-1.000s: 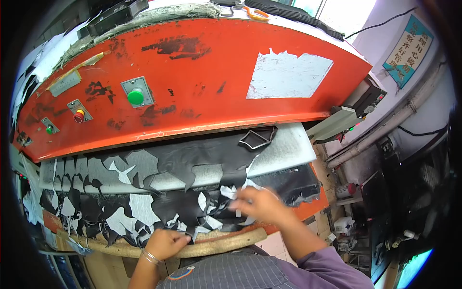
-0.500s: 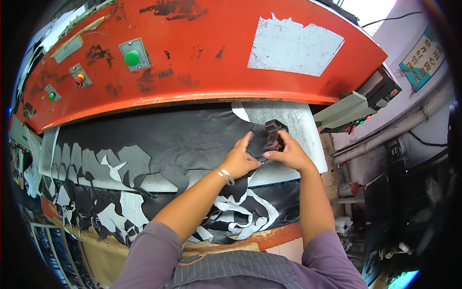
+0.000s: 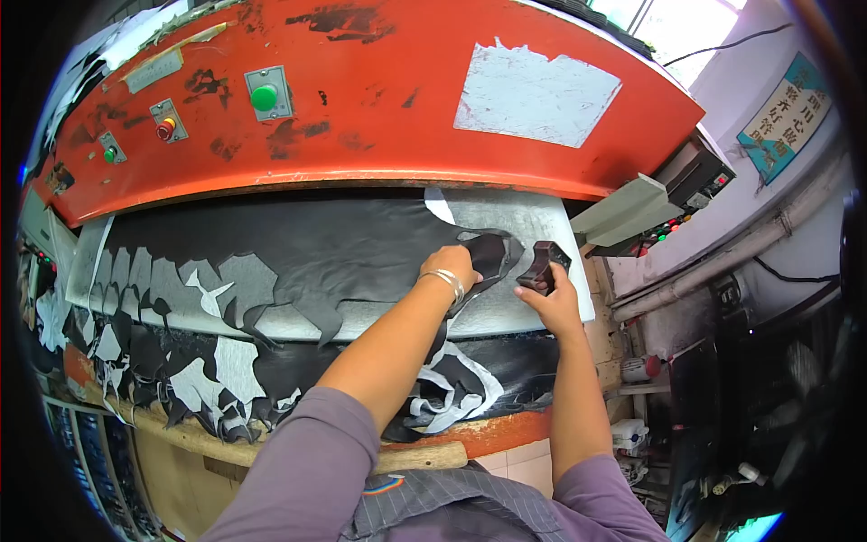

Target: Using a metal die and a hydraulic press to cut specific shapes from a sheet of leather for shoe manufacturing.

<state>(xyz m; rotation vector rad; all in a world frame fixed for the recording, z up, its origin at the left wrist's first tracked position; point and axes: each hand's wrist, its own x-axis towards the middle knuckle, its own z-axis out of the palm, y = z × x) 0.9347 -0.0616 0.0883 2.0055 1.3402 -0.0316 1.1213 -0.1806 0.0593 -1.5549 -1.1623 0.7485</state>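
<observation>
A large sheet of black leather [image 3: 343,239] lies across the pale cutting board, its near edge notched by cut-out shapes. My left hand [image 3: 452,269] is closed on the leather near its right end, fingers curled and partly hidden. Just right of those fingers the leather is bunched and folded, with a grey underside showing. My right hand [image 3: 555,305] grips a dark, reddish-brown cutting die [image 3: 544,264] with a curved outline, held apart from the leather above the right side of the board.
The red press beam [image 3: 361,117] with green and red buttons spans the far side. Black and white scraps [image 3: 203,384] hang along the board's near edge. A grey arm with a control box [image 3: 700,185] stands at the right. The pale cutting board [image 3: 515,212] shows beyond the leather.
My right hand has drawn the cutting die rightward, off the leather. My left hand has gone from spread fingers to a closed grip, and the leather's right end is now bunched up.
</observation>
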